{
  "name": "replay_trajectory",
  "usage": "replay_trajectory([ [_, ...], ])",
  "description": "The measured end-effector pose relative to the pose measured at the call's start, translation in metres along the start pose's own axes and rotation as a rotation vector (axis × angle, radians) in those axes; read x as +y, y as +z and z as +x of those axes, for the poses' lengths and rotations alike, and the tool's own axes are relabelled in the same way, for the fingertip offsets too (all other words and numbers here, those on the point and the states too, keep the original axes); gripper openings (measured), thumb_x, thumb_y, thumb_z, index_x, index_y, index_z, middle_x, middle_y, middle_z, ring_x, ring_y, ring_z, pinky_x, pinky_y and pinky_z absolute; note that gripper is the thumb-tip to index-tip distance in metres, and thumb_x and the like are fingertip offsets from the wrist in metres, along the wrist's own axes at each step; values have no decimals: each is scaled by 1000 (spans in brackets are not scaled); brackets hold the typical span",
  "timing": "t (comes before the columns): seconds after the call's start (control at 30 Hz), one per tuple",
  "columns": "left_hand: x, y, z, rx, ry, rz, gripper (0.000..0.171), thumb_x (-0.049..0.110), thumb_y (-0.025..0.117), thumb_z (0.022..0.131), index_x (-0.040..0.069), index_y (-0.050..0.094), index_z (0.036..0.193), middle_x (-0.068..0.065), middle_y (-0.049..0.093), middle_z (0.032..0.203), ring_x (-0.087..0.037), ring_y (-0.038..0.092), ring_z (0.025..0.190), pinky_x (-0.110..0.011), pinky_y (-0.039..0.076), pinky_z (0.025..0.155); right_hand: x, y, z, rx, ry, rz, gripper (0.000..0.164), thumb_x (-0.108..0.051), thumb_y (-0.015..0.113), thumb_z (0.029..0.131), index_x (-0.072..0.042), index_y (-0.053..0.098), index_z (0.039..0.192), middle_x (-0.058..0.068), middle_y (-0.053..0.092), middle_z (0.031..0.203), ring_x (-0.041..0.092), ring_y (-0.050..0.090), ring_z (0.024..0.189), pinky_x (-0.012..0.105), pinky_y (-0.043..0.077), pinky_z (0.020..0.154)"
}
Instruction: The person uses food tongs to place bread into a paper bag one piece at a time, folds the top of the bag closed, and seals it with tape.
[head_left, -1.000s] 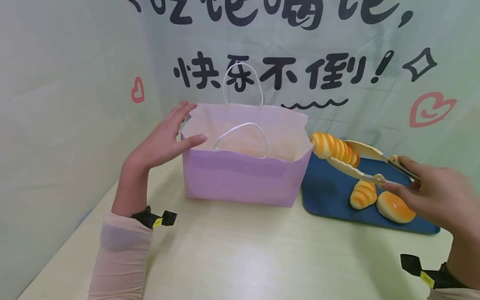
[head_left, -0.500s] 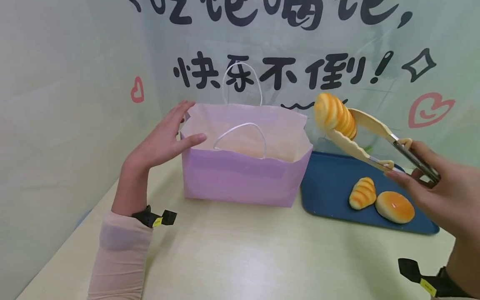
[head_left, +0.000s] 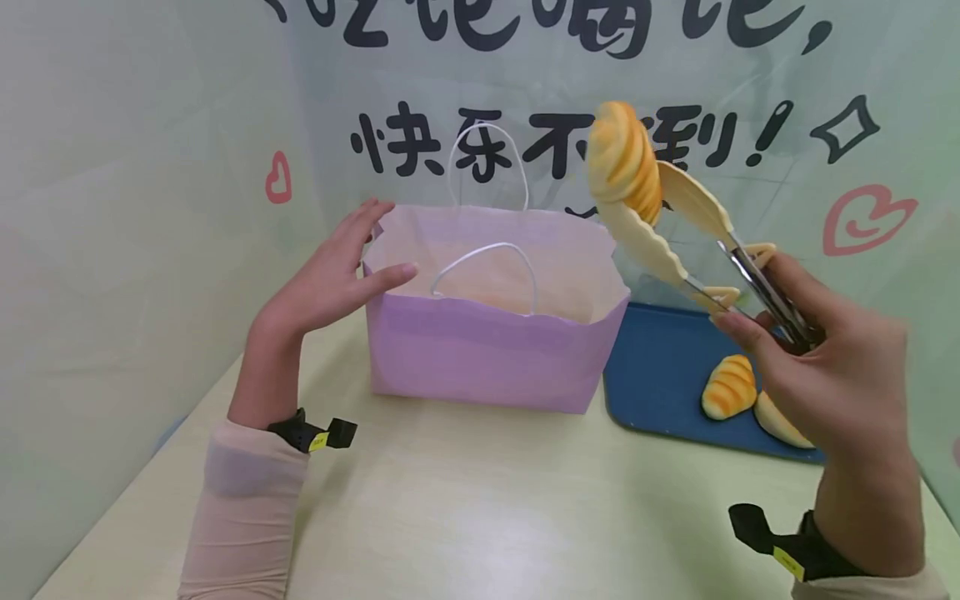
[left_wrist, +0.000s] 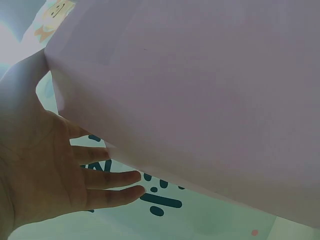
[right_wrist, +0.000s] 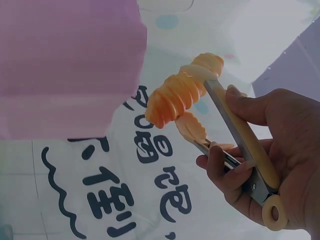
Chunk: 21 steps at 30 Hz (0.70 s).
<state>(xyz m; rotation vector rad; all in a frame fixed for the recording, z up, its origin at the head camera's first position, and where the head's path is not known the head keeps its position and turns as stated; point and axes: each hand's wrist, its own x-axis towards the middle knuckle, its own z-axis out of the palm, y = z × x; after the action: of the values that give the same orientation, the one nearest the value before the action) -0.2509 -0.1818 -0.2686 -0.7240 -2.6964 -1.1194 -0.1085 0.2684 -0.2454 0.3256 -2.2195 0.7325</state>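
Note:
A pair of cream-tipped tongs (head_left: pixel 761 279) is gripped in my right hand (head_left: pixel 840 367), and their tips pinch a ridged, golden bread roll (head_left: pixel 624 158). The roll hangs in the air above and to the right of the lilac paper bag (head_left: pixel 487 354). The bag stands upright, its mouth spread wide and two white cord handles raised. At its left edge rests my left hand (head_left: pixel 330 275), fingers straight and thumb reaching over the rim. In the right wrist view the tongs (right_wrist: pixel 240 135) hold the roll (right_wrist: pixel 175 97) around its middle.
Right of the bag lies a blue tray (head_left: pixel 660 367). On it are a smaller striped roll (head_left: pixel 729 387) and a round bun (head_left: pixel 780 423), partly hidden by my right hand. A printed wall sheet (head_left: pixel 787 217) stands behind the pale table (head_left: pixel 480 500).
My right hand has lifted the roll in the tongs up from beside the bag's rim, then shifted it left. My left hand and the bag have stayed put.

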Motion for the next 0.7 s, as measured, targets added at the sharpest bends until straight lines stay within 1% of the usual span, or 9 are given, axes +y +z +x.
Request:
replay_trajectory([
  [0.03, 0, 0, 1, 2, 0, 1, 91, 55, 66, 98, 20, 23, 170, -2, 8, 177, -34, 33, 154, -64, 29, 122, -3, 3, 1, -5, -6, 12, 66, 5, 88, 81, -10, 68, 142, 0, 67, 89, -1, 36, 54, 13, 32, 49],
  [0.1, 1, 0, 1, 5, -1, 3, 91, 56, 66, 98, 20, 22, 170, -3, 8, 177, -33, 33, 153, -64, 30, 121, -8, 10, 3, -17, -19, 38, 66, 3, 89, 81, -10, 69, 142, 10, 65, 83, 1, 36, 53, 16, 32, 47],
  [0.2, 1, 0, 2, 3, -4, 9, 92, 56, 65, 98, 19, 22, 170, -4, 7, 177, -34, 32, 154, -64, 29, 121, -14, 17, 5, -32, -33, 77, 67, 3, 90, 81, -11, 69, 142, 7, 65, 81, 1, 39, 53, 17, 33, 46],
  [0.23, 1, 1, 2, 2, -5, 8, 93, 57, 66, 98, 18, 22, 170, -4, 6, 178, -34, 32, 154, -65, 29, 121, -15, 19, 5, -37, -37, 90, 68, 3, 90, 81, -11, 68, 143, 8, 68, 83, 0, 43, 55, 15, 35, 47],
  [0.3, 1, 2, 2, -2, -5, 8, 93, 57, 65, 98, 18, 22, 170, -4, 5, 178, -34, 31, 155, -65, 28, 122, -17, 23, 5, -48, -35, 115, 70, 3, 90, 81, -12, 66, 145, 11, 75, 94, 0, 49, 57, 13, 39, 49],
  [0.4, 1, 3, 2, -5, -8, 7, 92, 57, 65, 98, 18, 22, 169, -3, 5, 178, -34, 28, 156, -66, 26, 123, -21, 30, 6, -70, -32, 108, 72, -2, 90, 82, -12, 63, 148, 16, 77, 102, 2, 51, 59, 13, 40, 48],
  [0.53, 2, 2, 1, -6, -18, 9, 92, 57, 65, 98, 19, 22, 170, -3, 4, 178, -31, 19, 160, -67, 23, 124, -26, 41, 8, -114, -32, 72, 70, -11, 91, 84, -11, 63, 148, 15, 77, 95, 7, 52, 61, 17, 37, 44],
  [0.6, 2, 2, 1, -8, -21, 10, 92, 57, 65, 98, 19, 22, 170, -3, 4, 178, -30, 18, 161, -67, 23, 124, -29, 46, 9, -137, -29, 70, 68, -15, 91, 86, -9, 63, 148, 15, 77, 98, 11, 56, 64, 18, 37, 44],
  [0.7, 2, 2, 1, -6, -16, 12, 92, 56, 65, 98, 18, 22, 169, -4, 4, 178, -32, 23, 159, -67, 24, 123, -33, 52, 12, -156, -28, 77, 65, -19, 90, 87, -8, 64, 147, 13, 77, 99, 15, 58, 66, 18, 39, 45],
])
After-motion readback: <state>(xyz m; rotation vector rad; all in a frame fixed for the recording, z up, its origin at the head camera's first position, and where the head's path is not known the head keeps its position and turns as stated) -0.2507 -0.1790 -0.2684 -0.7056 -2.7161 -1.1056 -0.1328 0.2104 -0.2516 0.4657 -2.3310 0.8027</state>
